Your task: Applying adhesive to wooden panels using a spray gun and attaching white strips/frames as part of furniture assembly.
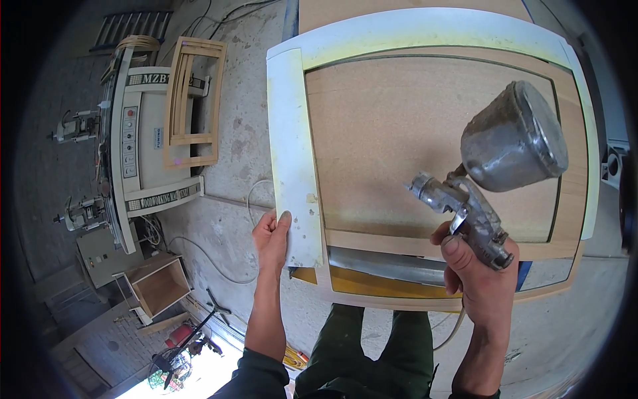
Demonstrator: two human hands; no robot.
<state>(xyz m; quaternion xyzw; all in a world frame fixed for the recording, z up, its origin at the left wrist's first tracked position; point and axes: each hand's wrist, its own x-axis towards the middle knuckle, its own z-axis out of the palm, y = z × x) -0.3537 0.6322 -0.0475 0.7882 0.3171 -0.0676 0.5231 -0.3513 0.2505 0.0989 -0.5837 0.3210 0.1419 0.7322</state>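
Left side: beige machine (149,169), slim wooden frames (218,103) overlapping it, open wooden box (158,291) below. Spray gun (475,216) blocks part of brown panel (385,133). Part of left grip (271,236) hidden under white-painted frame (291,146); corners dark. Right grip (477,274) clamped round spray gun's handle, metal cup (508,143) beyond; left clamped on white-painted frame's left edge.

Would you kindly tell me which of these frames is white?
The three-sided frame lying on top; the wooden frame partly beneath it and the slim frames by the machine are tan.
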